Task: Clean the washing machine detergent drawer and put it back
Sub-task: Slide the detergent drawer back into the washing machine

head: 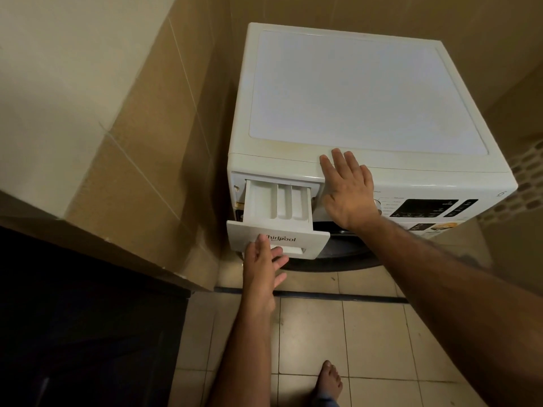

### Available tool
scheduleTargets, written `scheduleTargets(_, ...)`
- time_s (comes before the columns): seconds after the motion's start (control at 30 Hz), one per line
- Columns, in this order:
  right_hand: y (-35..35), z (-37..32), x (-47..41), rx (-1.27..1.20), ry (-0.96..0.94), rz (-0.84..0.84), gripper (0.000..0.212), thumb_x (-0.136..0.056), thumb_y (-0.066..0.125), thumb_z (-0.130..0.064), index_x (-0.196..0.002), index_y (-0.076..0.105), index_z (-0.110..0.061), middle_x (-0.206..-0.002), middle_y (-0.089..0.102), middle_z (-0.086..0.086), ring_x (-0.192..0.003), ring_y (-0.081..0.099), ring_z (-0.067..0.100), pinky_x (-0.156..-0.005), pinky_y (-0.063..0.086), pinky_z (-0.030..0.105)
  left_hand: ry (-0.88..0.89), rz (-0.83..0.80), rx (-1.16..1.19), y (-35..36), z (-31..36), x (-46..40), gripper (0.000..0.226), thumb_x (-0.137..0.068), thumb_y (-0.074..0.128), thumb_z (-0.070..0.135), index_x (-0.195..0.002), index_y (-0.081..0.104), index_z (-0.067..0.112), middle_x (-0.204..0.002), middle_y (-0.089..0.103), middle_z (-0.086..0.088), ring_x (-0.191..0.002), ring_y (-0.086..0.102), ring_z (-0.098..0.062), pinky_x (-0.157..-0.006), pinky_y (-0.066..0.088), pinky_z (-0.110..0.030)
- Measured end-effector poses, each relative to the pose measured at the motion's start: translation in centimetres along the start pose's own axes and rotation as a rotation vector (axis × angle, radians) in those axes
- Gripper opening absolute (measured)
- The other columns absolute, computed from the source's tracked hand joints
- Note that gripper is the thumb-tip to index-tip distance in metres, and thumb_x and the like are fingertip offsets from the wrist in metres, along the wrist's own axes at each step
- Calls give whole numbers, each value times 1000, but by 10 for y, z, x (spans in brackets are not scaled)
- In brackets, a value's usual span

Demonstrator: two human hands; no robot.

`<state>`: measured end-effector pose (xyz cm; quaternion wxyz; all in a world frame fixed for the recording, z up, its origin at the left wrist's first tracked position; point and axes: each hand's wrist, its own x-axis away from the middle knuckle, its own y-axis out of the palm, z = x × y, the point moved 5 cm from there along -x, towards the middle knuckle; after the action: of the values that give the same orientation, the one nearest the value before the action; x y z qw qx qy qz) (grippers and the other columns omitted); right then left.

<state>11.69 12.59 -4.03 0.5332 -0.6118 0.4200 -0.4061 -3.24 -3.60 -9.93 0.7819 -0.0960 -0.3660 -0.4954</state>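
Observation:
A white front-loading washing machine stands against tiled walls. Its white detergent drawer sticks out of the slot at the machine's upper left, with three compartments showing. My left hand is flat against the drawer's front panel, thumb on the panel and fingers spread over the handle recess. My right hand lies flat with spread fingers on the machine's top front edge, just right of the drawer slot. Neither hand grips anything.
A dark control panel and a dial sit to the right of the drawer. The round door is below. A tiled wall and a dark cabinet close in on the left. My bare foot stands on the tiled floor.

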Motion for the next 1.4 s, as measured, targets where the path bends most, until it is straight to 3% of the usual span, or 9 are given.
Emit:
scheduleTargets(0.17,0,1,0,-35,-7,7,70,-90,35,-28,-156,12,-24,-165,3,5,-151,-3,27,-119,1,48,-47,88,203,-1,11,0,15,-99,53,38,-106,57,24,-121,64,-13,-97,68,-23,-80,57,-42)
scheduleTargets(0.23,0,1,0,-73,-7,14,75,-83,27,-34,-156,14,-24,-165,4,5,-151,-3,26,-119,0,48,-83,110,425,2,9,7,31,-100,52,38,-120,56,15,-127,63,-17,-98,68,-25,-75,58,-39)
scheduleTargets(0.4,0,2,-1,-143,9,10,89,-69,8,-47,-156,13,-27,-165,1,1,-151,-7,21,-119,-6,44,-133,54,780,22,9,18,77,-91,38,69,-144,45,14,-146,47,-19,-128,53,-34,-89,52,-47)
scheduleTargets(0.63,-3,0,1,-164,5,7,90,-69,4,-47,-156,12,-27,-165,-1,1,-151,-9,20,-119,-8,42,-122,-54,802,36,31,-4,91,-84,23,83,-152,32,24,-155,36,-17,-143,34,-39,-109,33,-58)
scheduleTargets(0.77,-1,0,2,-161,7,16,80,-77,18,-41,-156,12,-27,-165,0,0,-151,-9,19,-118,-9,41,-97,-141,816,44,48,-24,97,-80,20,88,-156,20,26,-158,31,-17,-146,24,-41,-115,22,-59)
scheduleTargets(1.0,0,-1,1,-152,12,36,81,-77,28,-39,-156,15,-25,-165,2,3,-151,-7,22,-119,-6,44,-72,-267,731,72,79,-47,116,-76,30,90,-154,-18,19,-162,-17,-15,-149,-9,-35,-120,7,-54)
scheduleTargets(1.13,0,-1,2,-142,14,29,82,-77,29,-39,-156,14,-25,-165,2,3,-151,-7,21,-119,-5,44,-90,-315,800,66,79,-46,107,-78,27,89,-156,21,16,-161,18,-24,-150,13,-39,-121,7,-54)
scheduleTargets(1.27,-1,-1,1,-144,15,20,82,-77,31,-40,-156,13,-26,-165,0,2,-151,-8,21,-119,-6,44,-72,-132,779,59,63,-51,102,-81,26,86,-155,22,16,-160,24,-19,-146,25,-39,-119,19,-54)
scheduleTargets(1.4,-1,-2,2,-138,16,23,84,-77,33,-41,-156,13,-25,-165,1,3,-151,-7,21,-119,-5,45,-75,-27,709,59,56,-60,89,-87,42,75,-152,27,16,-155,36,-18,-140,39,-36,-115,30,-51)
